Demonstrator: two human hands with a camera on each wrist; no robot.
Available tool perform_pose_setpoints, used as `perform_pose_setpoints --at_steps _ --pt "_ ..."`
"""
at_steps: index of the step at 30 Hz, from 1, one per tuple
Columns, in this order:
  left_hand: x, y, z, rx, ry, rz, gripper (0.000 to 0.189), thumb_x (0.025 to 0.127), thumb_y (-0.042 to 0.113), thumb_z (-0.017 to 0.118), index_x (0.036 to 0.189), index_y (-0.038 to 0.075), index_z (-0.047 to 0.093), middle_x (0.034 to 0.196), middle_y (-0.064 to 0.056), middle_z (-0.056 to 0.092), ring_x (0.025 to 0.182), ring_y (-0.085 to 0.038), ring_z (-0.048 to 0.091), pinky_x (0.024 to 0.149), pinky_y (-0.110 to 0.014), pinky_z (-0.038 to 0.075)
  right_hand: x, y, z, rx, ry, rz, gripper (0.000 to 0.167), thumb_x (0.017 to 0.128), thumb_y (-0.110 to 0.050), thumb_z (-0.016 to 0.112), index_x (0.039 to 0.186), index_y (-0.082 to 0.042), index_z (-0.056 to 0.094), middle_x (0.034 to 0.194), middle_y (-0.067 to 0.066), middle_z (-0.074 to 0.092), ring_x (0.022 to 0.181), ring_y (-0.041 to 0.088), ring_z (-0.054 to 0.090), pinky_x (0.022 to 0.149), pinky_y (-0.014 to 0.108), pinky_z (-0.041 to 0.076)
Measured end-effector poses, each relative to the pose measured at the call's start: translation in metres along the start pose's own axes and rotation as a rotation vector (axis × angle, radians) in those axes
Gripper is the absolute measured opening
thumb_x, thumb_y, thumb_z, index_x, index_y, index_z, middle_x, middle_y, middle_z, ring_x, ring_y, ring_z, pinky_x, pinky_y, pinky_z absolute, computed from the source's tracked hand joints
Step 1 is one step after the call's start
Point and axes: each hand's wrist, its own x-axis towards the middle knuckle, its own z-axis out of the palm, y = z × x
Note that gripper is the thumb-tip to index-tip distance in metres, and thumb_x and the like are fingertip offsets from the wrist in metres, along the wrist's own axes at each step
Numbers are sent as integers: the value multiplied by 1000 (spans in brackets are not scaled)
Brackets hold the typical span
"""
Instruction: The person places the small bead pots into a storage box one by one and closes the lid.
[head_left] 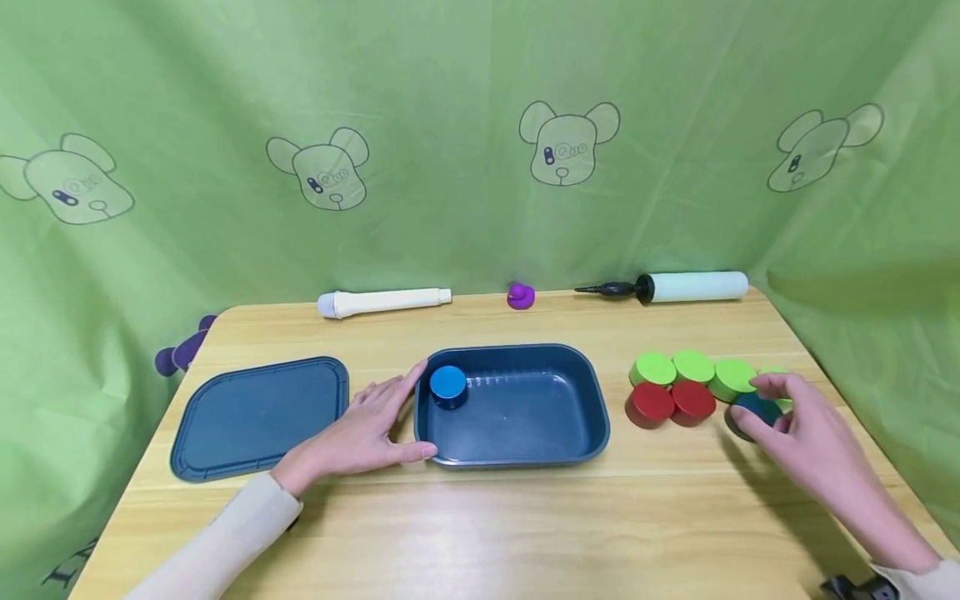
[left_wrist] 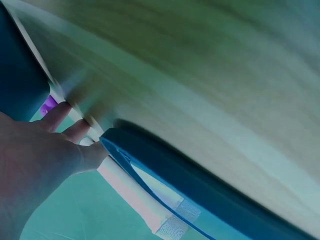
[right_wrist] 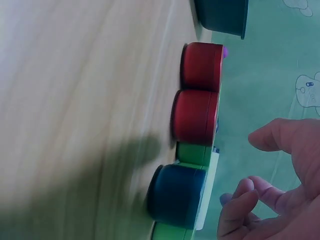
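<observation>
My left hand (head_left: 367, 429) rests at the left end of a dark blue plastic box (head_left: 517, 461), thumb at its front corner and straight fingers along its side. Inside the box's left end stands a short blue round tin (head_left: 448, 387). On the right, my right hand (head_left: 802, 425) hovers over a dark blue round tin (head_left: 752, 417), thumb and fingers spread apart. The right wrist view shows a gap between that hand (right_wrist: 280, 190) and the tin (right_wrist: 177, 196). Two red tins (head_left: 651, 406) and several green tins (head_left: 693, 367) stand beside it.
A dark blue lid (head_left: 262, 417) lies left of the box. Along the table's back edge lie a white microphone-shaped stick (head_left: 386, 302), a purple rubber duck (head_left: 521, 296) and a white hand pump (head_left: 697, 287). A green curtain (head_left: 450, 208) hangs behind the table.
</observation>
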Motion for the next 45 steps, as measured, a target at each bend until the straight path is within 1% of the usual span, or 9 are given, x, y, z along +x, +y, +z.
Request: perform_pose_setpoints --at_steps 3,6,10,13,23,28,38,42,45 --pt "0 0 0 -2 -2 -1 115 94 79 67 175 43 -5 180 -3 21 164 -29 20 130 -63 7 -1 7 1 -6 2 -11 56 103 -25 78 141 10 55 126 31 61 72 11 53 55 30 43" --pt "0 0 -1 -4 -1 -4 115 94 79 67 175 43 -5 180 -3 21 164 -29 20 130 -64 7 -2 14 2 -15 7 -26 56 102 -22 79 140 11 55 126 34 59 70 11 53 54 29 43" --pt "0 0 0 -1 -1 -8 114 94 79 66 175 43 -5 180 -3 21 165 -29 20 130 -63 7 -3 19 3 -45 -8 0 60 102 -23 79 144 11 52 125 37 51 84 31 54 56 33 41" --pt "0 -1 0 0 -1 -8 114 94 79 66 175 43 -5 180 -3 21 165 -28 20 130 -63 7 -3 21 3 -65 -32 32 64 103 -27 77 147 10 49 125 38 43 97 43 47 60 36 39" --pt "1 0 0 10 5 -3 114 94 79 66 175 43 -6 180 -3 20 165 -30 20 131 -62 7 1 33 5 -85 -78 51 64 104 -26 74 149 9 44 123 42 46 102 51 49 62 42 43" --pt "0 0 1 7 8 3 114 95 78 67 176 42 -5 180 -4 21 164 -31 21 130 -64 7 1 38 8 -77 -71 45 65 103 -26 76 148 9 45 123 38 51 101 49 52 65 40 42" --pt "-1 0 2 9 8 1 113 95 77 67 176 41 -4 180 -4 22 164 -31 21 130 -65 7 -4 42 8 -88 -50 49 69 101 -30 80 148 10 49 134 39 55 95 42 56 66 40 41" --pt "-1 0 1 9 16 7 113 96 76 67 176 40 -3 179 -6 23 164 -33 22 129 -66 7 -7 39 7 -90 -7 53 66 99 -32 83 146 5 56 131 34 62 83 29 58 62 37 39" --pt "-1 0 2 17 14 0 113 95 78 66 176 41 -4 180 -4 22 164 -31 22 130 -64 7 -9 37 6 -81 26 61 65 98 -35 84 146 1 59 116 25 69 74 16 56 59 33 38"
